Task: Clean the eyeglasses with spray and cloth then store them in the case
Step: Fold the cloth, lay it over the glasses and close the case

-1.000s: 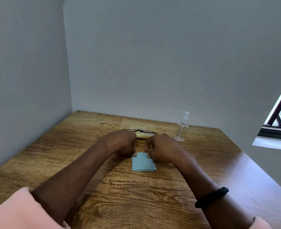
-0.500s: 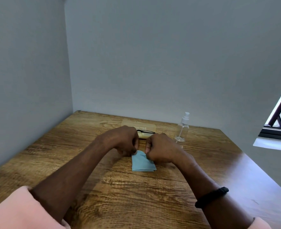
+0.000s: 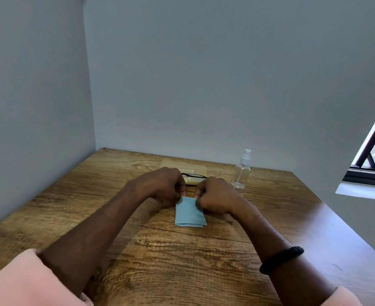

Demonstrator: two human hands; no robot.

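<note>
Head view: the left hand [image 3: 167, 187] and right hand [image 3: 215, 196] each pinch a far corner of the folded blue cloth [image 3: 189, 213] on the worktop [image 3: 182, 261], likely to unfold it, with the eyeglasses [image 3: 193, 175] on the case [image 3: 188, 170] beyond, spray bottle [image 3: 242, 171] to the right.

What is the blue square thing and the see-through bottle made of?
The blue cloth looks like soft, thin fabric, probably microfibre: it folds flat and wrinkles where the fingers pinch it. The spray bottle looks like clear plastic with a white plastic pump top, though clear glass can't be ruled out from here.
</note>
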